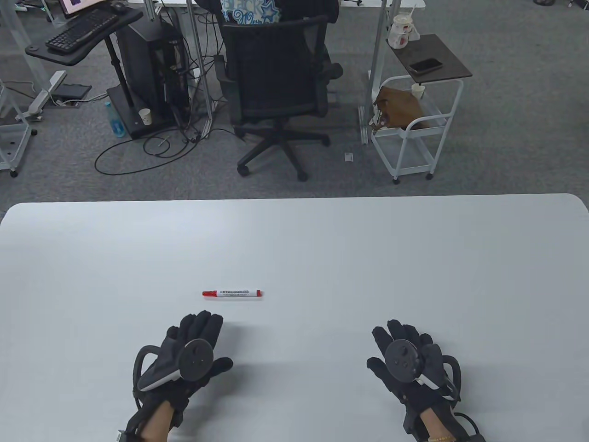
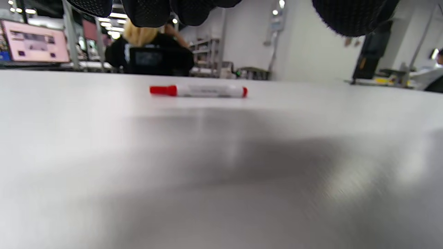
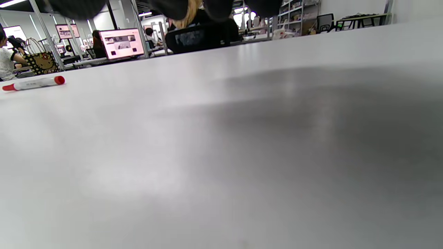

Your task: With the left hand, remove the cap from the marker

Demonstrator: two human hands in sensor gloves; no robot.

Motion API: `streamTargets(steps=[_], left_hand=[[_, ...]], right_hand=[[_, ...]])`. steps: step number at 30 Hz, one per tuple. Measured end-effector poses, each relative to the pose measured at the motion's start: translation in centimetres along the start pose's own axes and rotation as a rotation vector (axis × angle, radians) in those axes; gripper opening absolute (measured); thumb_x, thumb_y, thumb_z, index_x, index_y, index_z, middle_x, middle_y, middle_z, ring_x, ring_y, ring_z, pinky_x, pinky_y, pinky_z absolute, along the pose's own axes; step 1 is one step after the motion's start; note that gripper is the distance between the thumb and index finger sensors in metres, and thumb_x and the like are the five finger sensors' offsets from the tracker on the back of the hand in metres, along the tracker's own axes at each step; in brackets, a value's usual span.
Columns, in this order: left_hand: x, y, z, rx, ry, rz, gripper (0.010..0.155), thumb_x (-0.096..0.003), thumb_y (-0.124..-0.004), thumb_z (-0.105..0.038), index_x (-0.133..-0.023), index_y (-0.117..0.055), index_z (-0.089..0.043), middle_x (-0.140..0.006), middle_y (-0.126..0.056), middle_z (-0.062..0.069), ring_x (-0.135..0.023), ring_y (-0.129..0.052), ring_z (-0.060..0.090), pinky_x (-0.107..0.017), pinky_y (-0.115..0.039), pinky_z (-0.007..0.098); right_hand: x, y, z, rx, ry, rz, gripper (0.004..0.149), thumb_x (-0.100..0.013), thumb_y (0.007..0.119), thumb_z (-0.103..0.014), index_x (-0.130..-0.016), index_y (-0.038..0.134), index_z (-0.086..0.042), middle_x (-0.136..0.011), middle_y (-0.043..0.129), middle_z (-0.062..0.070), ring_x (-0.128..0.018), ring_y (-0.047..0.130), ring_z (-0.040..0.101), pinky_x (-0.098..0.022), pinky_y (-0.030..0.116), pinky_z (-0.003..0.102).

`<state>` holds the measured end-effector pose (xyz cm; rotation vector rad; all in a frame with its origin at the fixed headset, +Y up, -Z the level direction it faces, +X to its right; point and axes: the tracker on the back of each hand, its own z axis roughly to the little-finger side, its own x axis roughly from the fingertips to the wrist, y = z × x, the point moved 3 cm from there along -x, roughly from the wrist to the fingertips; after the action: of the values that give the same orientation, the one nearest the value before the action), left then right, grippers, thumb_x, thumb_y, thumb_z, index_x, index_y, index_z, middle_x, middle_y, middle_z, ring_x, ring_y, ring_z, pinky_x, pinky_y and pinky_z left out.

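A white marker (image 1: pixel 233 293) with a red cap (image 1: pixel 210 293) on its left end lies flat on the white table (image 1: pixel 414 258), left of centre. It also shows in the left wrist view (image 2: pixel 199 91) and far left in the right wrist view (image 3: pixel 34 83). My left hand (image 1: pixel 195 343) is open and empty, just in front of the marker, apart from it. My right hand (image 1: pixel 402 347) is open and empty, well to the right of the marker. Gloved fingertips (image 2: pixel 152 12) hang at the top of the left wrist view.
Beyond the table's far edge stand a black office chair (image 1: pixel 276 87), a white cart (image 1: pixel 414 124) and a computer stand (image 1: pixel 83 32). Nothing but the marker lies on the table.
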<state>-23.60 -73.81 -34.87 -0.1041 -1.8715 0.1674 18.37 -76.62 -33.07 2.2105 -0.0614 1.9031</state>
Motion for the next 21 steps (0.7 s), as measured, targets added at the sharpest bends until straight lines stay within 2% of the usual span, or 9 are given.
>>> streamTargets(steps=[4, 8, 11, 15, 18, 19, 21], left_hand=[[-3.3, 1.7, 3.4, -0.048, 0.11, 0.063, 0.09, -0.0528, -0.064, -0.064, -0.119, -0.017, -0.024, -0.127, -0.028, 0.016, -0.117, -0.039, 0.05, -0.078, -0.042, 0.068], [-6.8, 1.3, 5.7, 0.02, 0.168, 0.129, 0.089, -0.0523, -0.066, -0.063, -0.119, -0.017, -0.029, -0.128, -0.026, 0.011, -0.118, -0.034, 0.05, -0.079, -0.036, 0.069], [-9.1, 0.1, 6.3, 0.061, 0.201, 0.157, 0.085, -0.0528, -0.068, -0.059, -0.118, -0.021, -0.033, -0.128, -0.027, 0.007, -0.119, -0.035, 0.047, -0.08, -0.036, 0.068], [-11.3, -2.0, 6.9, 0.012, 0.245, 0.233, 0.078, -0.0534, -0.068, -0.058, -0.116, -0.026, -0.039, -0.128, -0.03, 0.002, -0.118, -0.039, 0.045, -0.08, -0.037, 0.066], [-12.5, -2.6, 6.7, 0.058, 0.248, 0.225, 0.077, -0.0532, -0.068, -0.058, -0.116, -0.027, -0.039, -0.125, -0.04, 0.0, -0.117, -0.047, 0.041, -0.08, -0.039, 0.065], [-12.9, -2.6, 6.5, 0.063, 0.248, 0.228, 0.077, -0.053, -0.069, -0.058, -0.116, -0.029, -0.04, -0.125, -0.039, -0.001, -0.117, -0.045, 0.04, -0.08, -0.039, 0.065], [-13.4, -2.3, 6.1, -0.006, 0.245, 0.195, 0.071, -0.0526, -0.07, -0.056, -0.114, -0.037, -0.042, -0.122, -0.044, -0.005, -0.115, -0.051, 0.034, -0.081, -0.042, 0.062]], right_hand=[[0.0, 0.4, -0.4, 0.007, -0.012, -0.017, 0.071, -0.046, 0.062, -0.058, -0.11, 0.046, -0.031, -0.117, 0.043, 0.014, -0.108, 0.047, 0.046, -0.075, 0.039, 0.066], [0.2, 0.3, -1.1, 0.032, -0.027, -0.015, 0.071, -0.046, 0.062, -0.058, -0.11, 0.046, -0.031, -0.117, 0.043, 0.014, -0.108, 0.048, 0.046, -0.076, 0.039, 0.066], [0.4, 0.2, -1.7, 0.049, -0.044, -0.004, 0.071, -0.046, 0.062, -0.058, -0.11, 0.047, -0.031, -0.117, 0.044, 0.014, -0.108, 0.048, 0.046, -0.075, 0.04, 0.066], [0.4, 0.4, -2.0, 0.059, -0.052, -0.004, 0.07, -0.046, 0.062, -0.057, -0.11, 0.047, -0.031, -0.117, 0.044, 0.014, -0.108, 0.049, 0.046, -0.075, 0.04, 0.066], [0.3, 0.5, -1.8, 0.065, -0.043, -0.013, 0.07, -0.046, 0.062, -0.057, -0.11, 0.048, -0.031, -0.117, 0.045, 0.015, -0.108, 0.049, 0.046, -0.075, 0.04, 0.066], [0.3, 0.6, -1.8, 0.067, -0.04, -0.018, 0.07, -0.046, 0.062, -0.057, -0.11, 0.048, -0.031, -0.117, 0.045, 0.014, -0.108, 0.049, 0.046, -0.075, 0.04, 0.066], [0.3, 0.7, -1.7, 0.066, -0.033, -0.03, 0.07, -0.046, 0.062, -0.057, -0.11, 0.048, -0.031, -0.117, 0.045, 0.014, -0.108, 0.049, 0.046, -0.075, 0.041, 0.065]])
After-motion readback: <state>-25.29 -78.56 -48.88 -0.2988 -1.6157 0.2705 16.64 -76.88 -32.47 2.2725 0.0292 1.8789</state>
